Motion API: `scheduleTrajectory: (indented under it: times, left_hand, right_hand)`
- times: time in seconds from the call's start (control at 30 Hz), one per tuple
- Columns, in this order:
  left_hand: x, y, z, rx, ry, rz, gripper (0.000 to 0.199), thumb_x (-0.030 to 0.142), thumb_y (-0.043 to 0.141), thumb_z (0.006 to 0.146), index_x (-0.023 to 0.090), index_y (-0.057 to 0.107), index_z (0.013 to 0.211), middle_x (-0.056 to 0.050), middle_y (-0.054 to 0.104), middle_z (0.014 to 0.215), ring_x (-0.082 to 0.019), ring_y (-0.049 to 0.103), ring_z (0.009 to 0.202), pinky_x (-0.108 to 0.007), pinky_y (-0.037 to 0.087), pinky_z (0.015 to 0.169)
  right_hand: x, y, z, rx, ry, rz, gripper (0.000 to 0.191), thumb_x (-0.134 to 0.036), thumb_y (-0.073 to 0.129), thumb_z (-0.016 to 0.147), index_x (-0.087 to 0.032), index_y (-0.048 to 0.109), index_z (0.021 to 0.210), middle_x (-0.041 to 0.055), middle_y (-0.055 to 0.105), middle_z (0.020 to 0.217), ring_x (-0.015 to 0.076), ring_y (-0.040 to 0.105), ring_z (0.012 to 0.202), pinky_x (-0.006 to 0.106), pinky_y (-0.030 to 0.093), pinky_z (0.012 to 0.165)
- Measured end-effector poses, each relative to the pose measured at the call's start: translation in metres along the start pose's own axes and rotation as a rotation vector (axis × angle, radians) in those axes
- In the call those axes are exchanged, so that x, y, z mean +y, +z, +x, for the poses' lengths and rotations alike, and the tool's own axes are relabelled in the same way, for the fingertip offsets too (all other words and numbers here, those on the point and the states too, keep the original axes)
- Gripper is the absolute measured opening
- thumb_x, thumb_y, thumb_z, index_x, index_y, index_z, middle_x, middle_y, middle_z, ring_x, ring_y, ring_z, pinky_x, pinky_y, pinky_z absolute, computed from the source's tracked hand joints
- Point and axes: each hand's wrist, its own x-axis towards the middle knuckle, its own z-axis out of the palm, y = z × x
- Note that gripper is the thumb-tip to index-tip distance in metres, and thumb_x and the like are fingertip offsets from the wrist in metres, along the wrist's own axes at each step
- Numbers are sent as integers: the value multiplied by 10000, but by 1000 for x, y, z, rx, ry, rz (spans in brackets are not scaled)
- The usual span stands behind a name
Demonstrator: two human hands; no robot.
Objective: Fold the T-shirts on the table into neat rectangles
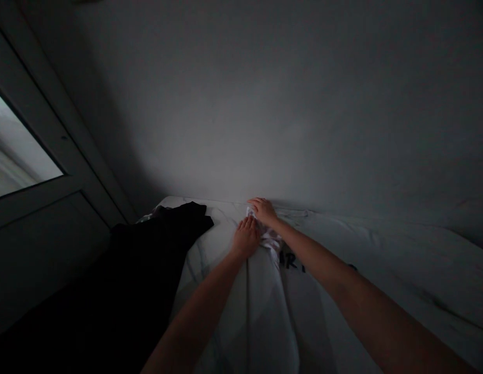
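A white shirt (309, 311) with dark lettering lies spread on a marble-patterned table, its far part bunched near the wall. A small section with a faint pinkish print shows beside my hands. My left hand (246, 239) is on the shirt's far left edge, fingers closed on the cloth and pointing toward the wall. Just beyond it, my right hand (262, 210) is bent over the same bunched cloth, fingers pointing left. The two hands nearly touch. Dim light and the hands themselves hide the fingertips' exact hold.
A black garment (147, 259) is spread over the left side of the table (221, 210). Directly behind the table's far edge rises a grey wall (264, 114). At the left stands a door (42, 218) with a bright glass pane.
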Motion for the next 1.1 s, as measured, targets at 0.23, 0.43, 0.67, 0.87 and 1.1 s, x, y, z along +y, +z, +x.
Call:
scheduleTrajectory:
  times: [0.23,0.43,0.67,0.87,1.1]
  left_hand:
    - [-3,5,1,27,5,-15,485,244,371,960,70,449,1406,-206,481,1464,-292,424,1389,-478,358,1138]
    - [-4,4,1,17,12,-16,473,265,354,979,69,464,1395,-209,506,1440,-299,424,1387,-483,361,1134]
    - [-3,2,1,-42,7,12,468,254,353,988,71,452,1407,-218,474,1465,-286,397,1408,-480,341,1143]
    - [-7,1,2,-44,13,-17,451,227,352,981,117,460,1405,-179,466,1483,-269,400,1405,-472,335,1143]
    - [-6,-4,4,-88,-40,-73,437,211,317,991,110,493,1378,-170,453,1497,-258,381,1417,-446,276,1173]
  right_hand:
    - [25,-6,-29,-187,-225,-124,406,-329,466,968,-375,567,1358,27,448,1519,282,341,1432,566,223,1150]
    - [19,-2,-27,-194,-338,-83,455,-349,364,1003,-315,492,1437,22,425,1535,222,296,1457,474,193,1193]
    - [15,-4,-20,-284,-191,-114,489,-328,443,973,-288,460,1460,42,354,1571,271,288,1458,499,192,1186]
    - [9,-30,-46,-136,-180,-67,433,-279,549,927,-217,583,1355,98,494,1477,245,418,1391,459,254,1174]
    - [58,-94,-113,81,3,19,231,-264,593,879,-241,738,1056,51,748,1080,230,681,1003,374,460,974]
